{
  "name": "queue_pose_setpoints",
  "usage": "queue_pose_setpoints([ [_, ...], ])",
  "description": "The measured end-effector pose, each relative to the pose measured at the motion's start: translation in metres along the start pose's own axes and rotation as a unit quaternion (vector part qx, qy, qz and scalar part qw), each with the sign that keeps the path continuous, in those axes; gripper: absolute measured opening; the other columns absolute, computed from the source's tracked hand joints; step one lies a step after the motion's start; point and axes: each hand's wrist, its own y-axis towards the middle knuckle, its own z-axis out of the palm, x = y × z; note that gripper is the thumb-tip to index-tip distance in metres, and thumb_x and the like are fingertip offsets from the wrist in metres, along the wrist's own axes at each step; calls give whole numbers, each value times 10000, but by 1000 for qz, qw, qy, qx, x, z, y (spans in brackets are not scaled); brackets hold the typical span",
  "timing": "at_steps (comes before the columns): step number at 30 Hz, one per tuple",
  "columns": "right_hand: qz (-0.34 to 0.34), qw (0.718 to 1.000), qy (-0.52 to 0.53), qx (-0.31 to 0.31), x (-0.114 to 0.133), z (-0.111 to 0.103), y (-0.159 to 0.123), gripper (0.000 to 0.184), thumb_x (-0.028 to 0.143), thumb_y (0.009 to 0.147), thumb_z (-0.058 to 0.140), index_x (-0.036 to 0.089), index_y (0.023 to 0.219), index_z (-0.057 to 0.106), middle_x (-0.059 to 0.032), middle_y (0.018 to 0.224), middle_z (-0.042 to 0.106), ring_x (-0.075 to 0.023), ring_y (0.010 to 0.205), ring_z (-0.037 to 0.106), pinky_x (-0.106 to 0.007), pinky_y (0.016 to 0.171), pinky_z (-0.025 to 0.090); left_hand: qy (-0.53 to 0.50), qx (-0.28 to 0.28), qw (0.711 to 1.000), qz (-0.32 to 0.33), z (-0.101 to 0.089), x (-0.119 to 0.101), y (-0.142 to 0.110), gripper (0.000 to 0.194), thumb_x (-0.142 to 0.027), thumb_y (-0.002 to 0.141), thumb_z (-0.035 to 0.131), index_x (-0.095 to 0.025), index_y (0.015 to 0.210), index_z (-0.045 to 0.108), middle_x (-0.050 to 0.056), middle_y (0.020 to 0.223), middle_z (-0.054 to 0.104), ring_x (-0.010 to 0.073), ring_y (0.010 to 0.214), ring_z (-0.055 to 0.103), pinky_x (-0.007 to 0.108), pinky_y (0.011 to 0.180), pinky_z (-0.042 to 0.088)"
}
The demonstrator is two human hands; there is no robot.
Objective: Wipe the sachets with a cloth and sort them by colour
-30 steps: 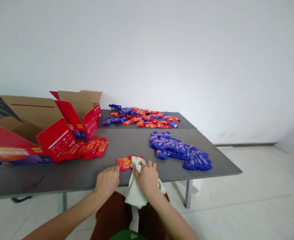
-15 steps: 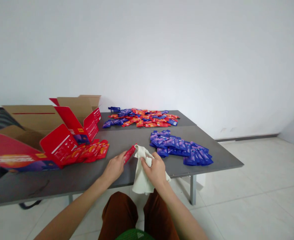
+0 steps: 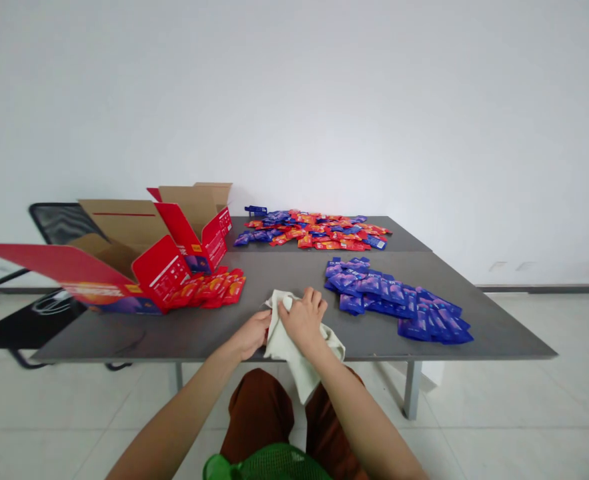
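At the near edge of a gray table (image 3: 124,340), a right hand (image 3: 303,320) clutches a cream cloth (image 3: 294,353).
The curled left hand (image 3: 251,335) presses the cloth's side, just beside the right; any pinch is hidden.

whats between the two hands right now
In the head view, a bunched cream cloth lies between the left hand and the right hand, touching both.

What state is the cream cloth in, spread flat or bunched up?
Bunched up: the cream cloth is gathered under the right hand, with its loose end hanging down past the table edge.
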Motion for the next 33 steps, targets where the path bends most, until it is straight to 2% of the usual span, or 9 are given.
queue_pose_setpoints([
  [4, 23, 999, -14, 44, -8, -3, 9, 542, 567, 889, 359, 211, 1216, 603, -157, 1455, 280, -384, 1316, 160, -561, 971, 162, -26, 8, 999, -17, -8, -5, 0, 273, -215, 782, 567, -109, 1030, 607, 86, 798, 691, 176, 635, 650, 288, 571, 511],
  [7, -34, 998, 3, 60, 0, -2, -11, 612, 646, 857, 354, 245, 1280, 541, -122, 1516, 161, -397, 1352, 56, -597, 978, 131, -69, 29, 995, -59, -12, -11, 8, 265, -162, 753, 553, -86, 996, 627, 96, 783, 692, 171, 635, 651, 278, 604, 511],
  [10, -116, 992, 12, 51, 12, 3, -37, 699, 687, 840, 330, 231, 1357, 442, -127, 1527, 120, -388, 1346, 74, -592, 986, 136, -108, 46, 991, -69, -11, -14, 18, 264, -165, 746, 543, -77, 972, 648, 97, 781, 697, 180, 690, 658, 283, 688, 509],
  [12, -120, 991, 7, 51, 13, 6, -40, 753, 679, 849, 307, 161, 1390, 387, -180, 1499, 179, -380, 1325, 139, -573, 991, 144, -118, 35, 991, -56, -7, -14, 19, 257, -162, 747, 532, -72, 954, 657, 94, 760, 696, 185, 704, 657, 291, 716, 505],
  [15, -71, 993, -11, 97, 3, 9, -17, 858, 708, 832, 291, 59, 1390, 359, -252, 1415, 296, -376, 1263, 252, -536, 977, 178, -102, 10, 994, -44, -1, -11, 11, 234, -97, 712, 529, -65, 901, 663, 89, 700, 682, 179, 660, 649, 296, 702, 502],
  [18, -26, 988, -29, 151, -11, 11, 15, 894, 706, 852, 185, 12, 1393, 340, -255, 1448, 231, -368, 1271, 231, -515, 974, 176, -87, 33, 995, -23, -1, -10, -1, 151, -69, 688, 565, -66, 813, 650, 75, 654, 657, 147, 566, 614, 276, 638, 495],
  [22, -11, 991, -36, 128, -8, 12, 17, 875, 657, 882, 144, -34, 1392, 313, -263, 1474, 169, -374, 1265, 221, -502, 966, 182, -96, 42, 994, -35, -9, -7, -4, 84, -107, 719, 559, -74, 749, 630, 61, 620, 632, 130, 498, 578, 262, 563, 488],
  [28, -149, 985, -14, 82, 18, 10, -28, 760, 577, 887, 303, 28, 1413, 290, -239, 1469, 203, -363, 1216, 272, -461, 957, 213, -106, 1, 989, -106, -7, -9, 18, 290, -46, 710, 457, -83, 910, 663, 79, 691, 681, 180, 674, 655, 295, 707, 518],
  [33, -46, 998, -22, 34, 1, 12, -26, 696, 535, 929, 227, 6, 1352, 387, -245, 1403, 299, -341, 1140, 348, -445, 918, 269, -71, 40, 994, -78, -5, -20, -12, 215, -83, 717, 582, -43, 913, 661, 132, 777, 696, 204, 719, 669, 344, 764, 517],
])
